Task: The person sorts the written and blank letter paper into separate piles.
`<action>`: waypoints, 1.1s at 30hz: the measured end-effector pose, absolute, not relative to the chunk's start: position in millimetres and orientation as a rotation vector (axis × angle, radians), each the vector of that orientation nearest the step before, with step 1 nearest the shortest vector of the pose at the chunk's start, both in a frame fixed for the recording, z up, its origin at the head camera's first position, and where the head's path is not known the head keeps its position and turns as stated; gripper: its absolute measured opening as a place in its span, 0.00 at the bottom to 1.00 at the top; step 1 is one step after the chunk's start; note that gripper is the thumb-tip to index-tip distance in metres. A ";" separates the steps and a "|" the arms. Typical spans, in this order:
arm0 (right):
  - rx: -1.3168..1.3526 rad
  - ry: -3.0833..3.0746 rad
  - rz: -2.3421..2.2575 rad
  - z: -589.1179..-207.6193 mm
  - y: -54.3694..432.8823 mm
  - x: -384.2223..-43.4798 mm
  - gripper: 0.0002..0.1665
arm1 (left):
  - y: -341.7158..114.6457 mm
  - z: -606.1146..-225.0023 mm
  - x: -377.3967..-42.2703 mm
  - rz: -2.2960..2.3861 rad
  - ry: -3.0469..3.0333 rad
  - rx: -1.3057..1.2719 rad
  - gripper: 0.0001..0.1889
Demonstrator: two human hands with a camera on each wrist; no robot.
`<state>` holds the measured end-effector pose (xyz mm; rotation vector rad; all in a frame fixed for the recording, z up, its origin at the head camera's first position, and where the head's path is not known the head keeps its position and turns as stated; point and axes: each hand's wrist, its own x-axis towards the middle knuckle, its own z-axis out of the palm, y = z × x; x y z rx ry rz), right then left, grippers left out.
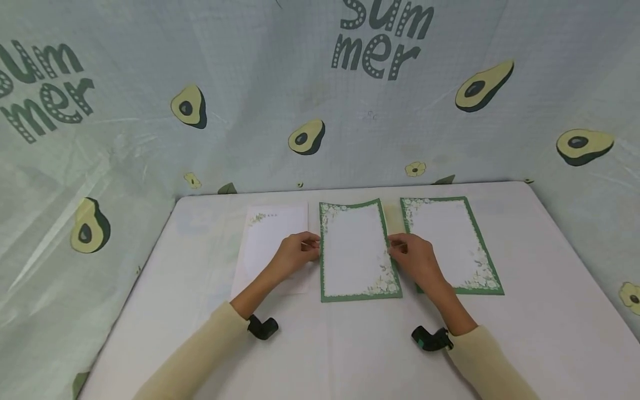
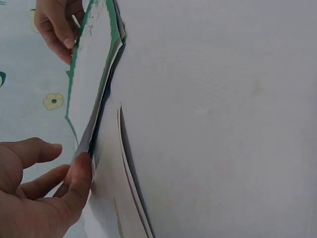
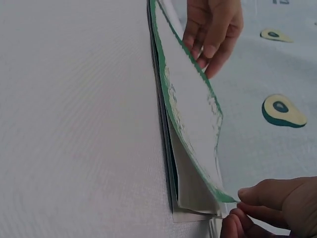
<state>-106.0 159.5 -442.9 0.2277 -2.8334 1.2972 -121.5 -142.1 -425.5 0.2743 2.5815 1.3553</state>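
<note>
A white sheet of paper with a green floral border is at the middle of the table, above more layers of paper that show in the wrist views. My left hand is at its left edge; in the left wrist view the fingers touch the sheet while the thumb stands apart from it. At the right edge, my right hand pinches the border between thumb and fingers. The sheet's right side is lifted off the layers below.
To the right lies another green-bordered sheet, partly behind my right hand. On the left is a pale sheet with a small floral print, partly covered by my left hand. A white cloth covers the table; a printed curtain hangs behind.
</note>
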 end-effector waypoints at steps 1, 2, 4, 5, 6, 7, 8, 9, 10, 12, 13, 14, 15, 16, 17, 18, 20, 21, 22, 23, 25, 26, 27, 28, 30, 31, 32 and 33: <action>0.232 -2.819 1.307 -442.7 158.5 -106.4 0.19 | -142.5 -423.9 -121.3 1.365 2.585 0.279 0.17; 0.240 -2.804 1.317 -442.2 157.3 -106.7 0.19 | -142.8 -423.4 -121.5 1.376 2.590 0.290 0.16; 0.243 -2.778 1.330 -441.9 155.4 -106.4 0.19 | -141.9 -423.4 -122.2 1.394 2.587 0.311 0.16; 0.241 -2.765 1.338 -442.3 154.9 -106.2 0.18 | -141.0 -423.7 -122.4 1.407 2.582 0.322 0.17; 0.243 -2.752 1.348 -442.5 154.1 -106.0 0.18 | -140.0 -423.7 -122.5 1.418 2.580 0.336 0.17; 0.249 -2.739 1.354 -442.8 153.4 -106.1 0.18 | -139.1 -424.2 -122.6 1.429 2.579 0.348 0.18; 0.252 -2.729 1.352 -443.1 152.7 -106.1 0.18 | -138.3 -424.9 -122.7 1.436 2.580 0.359 0.18; 0.250 -2.721 1.354 -443.5 152.1 -106.2 0.17 | -137.7 -425.5 -122.8 1.447 2.574 0.359 0.18; 0.252 -2.713 1.355 -443.7 151.6 -106.2 0.17 | -137.3 -426.3 -122.8 1.457 2.571 0.353 0.19; 0.257 -2.698 1.358 -444.2 150.7 -106.3 0.17 | -136.9 -427.9 -123.3 1.493 2.565 0.326 0.18; 0.262 -2.691 1.354 -444.3 150.5 -106.3 0.16 | -136.8 -428.5 -123.5 1.515 2.558 0.311 0.17; 0.265 -2.684 1.350 -444.2 150.4 -106.1 0.16 | -136.7 -429.0 -123.8 1.533 2.551 0.295 0.17; 0.269 -2.677 1.349 -444.2 150.4 -105.7 0.16 | -136.6 -429.2 -124.1 1.553 2.538 0.275 0.17; 0.270 -2.673 1.342 -444.4 150.5 -105.5 0.16 | -136.6 -429.3 -124.5 1.571 2.529 0.264 0.16; 0.270 -2.669 1.338 -444.8 150.7 -105.3 0.16 | -136.4 -429.4 -125.1 1.585 2.519 0.256 0.16; 0.269 -2.666 1.333 -445.2 150.9 -105.2 0.16 | -136.3 -429.0 -125.4 1.598 2.510 0.253 0.15; 0.262 -2.663 1.329 -445.8 151.2 -104.8 0.16 | -136.2 -427.9 -126.7 1.618 2.493 0.259 0.15; 0.259 -2.662 1.328 -446.3 151.3 -104.9 0.16 | -136.2 -427.4 -127.4 1.630 2.485 0.262 0.15; 0.255 -2.661 1.327 -446.8 151.4 -105.0 0.16 | -136.2 -427.0 -127.9 1.642 2.480 0.266 0.15; 0.254 -2.658 1.330 -446.8 151.6 -104.9 0.16 | -136.2 -426.7 -128.3 1.653 2.473 0.265 0.15; 0.256 -2.653 1.330 -446.9 151.6 -104.7 0.16 | -136.2 -426.4 -128.8 1.678 2.458 0.261 0.15; 0.255 -2.650 1.329 -446.9 151.7 -104.4 0.16 | -136.1 -426.7 -129.0 1.684 2.453 0.259 0.15; 0.248 -2.649 1.329 -446.9 151.8 -104.1 0.16 | -136.3 -427.4 -129.0 1.690 2.450 0.255 0.15; 0.238 -2.645 1.333 -447.0 152.1 -103.8 0.15 | -136.1 -427.8 -129.1 1.701 2.444 0.248 0.15; 0.220 -2.630 1.343 -447.1 152.8 -103.4 0.15 | -135.7 -428.4 -129.2 1.731 2.426 0.231 0.15; 0.209 -2.623 1.350 -447.2 153.3 -103.2 0.15 | -135.5 -428.6 -129.1 1.745 2.423 0.225 0.15; 0.202 -2.612 1.362 -446.9 153.7 -102.4 0.15 | -135.5 -428.8 -128.9 1.764 2.412 0.214 0.15; 0.193 -2.604 1.373 -447.1 154.0 -102.0 0.16 | -135.4 -428.8 -128.7 1.782 2.404 0.203 0.15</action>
